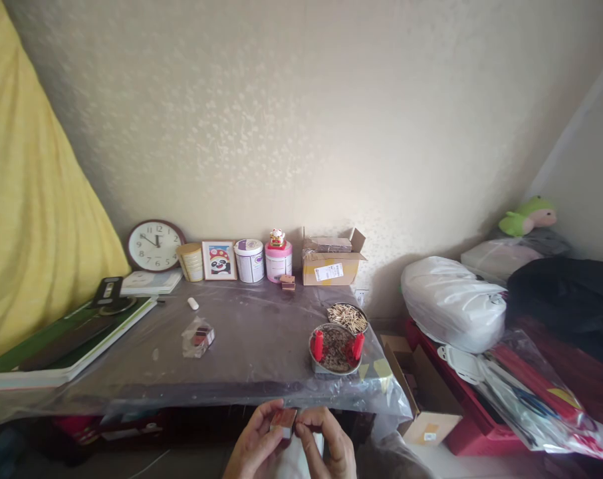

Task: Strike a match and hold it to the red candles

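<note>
Below the table's front edge, my left hand (257, 440) grips a small reddish-brown matchbox (284, 419) between thumb and fingers. Close at its right side is my right hand (331, 440), thumb and forefinger pinched together by the box's edge. Whatever that pinch holds is too small or hidden to make out. On the table beyond my hands, a round tin (335, 367) filled with grey-brown material carries two upright red candles (318, 346). Just behind it, a dish holds a heap of matchsticks (348, 317).
A plastic-wrapped packet of matchboxes (199, 338) lies on the plastic-covered table (261, 332). More matchboxes (288, 283) sit near the pink tin (279, 263). A cardboard box (334, 265) stands against the wall. An open carton (423, 406) stands right of the table, beside bags.
</note>
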`<action>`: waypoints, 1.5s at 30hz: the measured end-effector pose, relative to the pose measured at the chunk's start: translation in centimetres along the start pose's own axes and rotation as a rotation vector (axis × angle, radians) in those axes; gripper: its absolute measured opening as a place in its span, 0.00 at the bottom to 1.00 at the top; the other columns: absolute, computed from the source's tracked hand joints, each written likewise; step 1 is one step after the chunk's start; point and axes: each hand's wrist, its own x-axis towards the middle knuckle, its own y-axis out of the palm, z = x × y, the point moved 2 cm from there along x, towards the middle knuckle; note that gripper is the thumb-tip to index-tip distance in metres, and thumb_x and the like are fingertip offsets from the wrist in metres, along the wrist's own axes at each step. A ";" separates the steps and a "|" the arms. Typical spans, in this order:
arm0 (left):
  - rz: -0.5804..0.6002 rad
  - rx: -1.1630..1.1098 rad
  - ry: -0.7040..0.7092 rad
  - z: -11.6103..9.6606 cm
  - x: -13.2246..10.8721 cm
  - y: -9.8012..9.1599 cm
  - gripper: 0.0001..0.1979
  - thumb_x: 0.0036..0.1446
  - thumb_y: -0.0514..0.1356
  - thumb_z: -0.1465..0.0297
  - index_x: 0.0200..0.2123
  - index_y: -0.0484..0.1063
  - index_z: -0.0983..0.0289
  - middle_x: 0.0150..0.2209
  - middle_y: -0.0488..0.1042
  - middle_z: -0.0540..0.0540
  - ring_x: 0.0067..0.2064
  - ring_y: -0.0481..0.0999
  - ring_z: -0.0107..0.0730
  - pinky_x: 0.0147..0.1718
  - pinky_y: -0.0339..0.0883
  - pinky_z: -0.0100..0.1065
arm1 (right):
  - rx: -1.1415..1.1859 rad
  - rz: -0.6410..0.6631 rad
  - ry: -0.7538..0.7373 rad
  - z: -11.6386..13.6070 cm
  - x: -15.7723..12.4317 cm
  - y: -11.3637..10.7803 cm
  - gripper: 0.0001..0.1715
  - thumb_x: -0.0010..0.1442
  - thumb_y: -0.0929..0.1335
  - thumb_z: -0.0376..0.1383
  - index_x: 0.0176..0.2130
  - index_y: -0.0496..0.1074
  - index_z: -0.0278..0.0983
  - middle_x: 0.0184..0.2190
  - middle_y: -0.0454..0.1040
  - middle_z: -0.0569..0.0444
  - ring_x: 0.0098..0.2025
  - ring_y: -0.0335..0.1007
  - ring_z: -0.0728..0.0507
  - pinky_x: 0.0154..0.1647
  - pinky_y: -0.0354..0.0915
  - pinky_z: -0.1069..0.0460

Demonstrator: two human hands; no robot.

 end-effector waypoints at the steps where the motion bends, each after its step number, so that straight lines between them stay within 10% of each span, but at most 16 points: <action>1: 0.004 -0.001 0.000 -0.1 0.0 0.1 0.17 0.45 0.70 0.63 0.40 0.77 0.58 0.41 0.81 0.56 0.42 0.77 0.40 0.45 0.63 0.41 | 0.037 -0.027 0.025 -0.1 0.0 0.0 0.04 0.61 0.68 0.36 0.33 0.73 0.41 0.27 0.76 0.57 0.28 0.73 0.50 0.33 0.68 0.58; 20: 0.154 -0.063 -0.037 -1.4 -0.9 2.4 0.12 0.51 0.66 0.68 0.41 0.79 0.61 0.42 0.81 0.57 0.47 0.76 0.42 0.51 0.62 0.40 | -0.142 -0.043 -0.211 0.5 0.7 -0.9 0.14 0.58 0.68 0.25 0.41 0.69 0.42 0.33 0.78 0.56 0.35 0.77 0.48 0.39 0.72 0.58; 45: -0.036 0.086 0.052 -2.4 -0.8 3.3 0.08 0.52 0.66 0.65 0.35 0.77 0.63 0.37 0.81 0.55 0.45 0.75 0.37 0.49 0.62 0.37 | -0.275 -0.170 -0.342 4.4 2.2 -2.6 0.11 0.60 0.66 0.26 0.42 0.70 0.39 0.36 0.78 0.51 0.38 0.76 0.48 0.40 0.72 0.55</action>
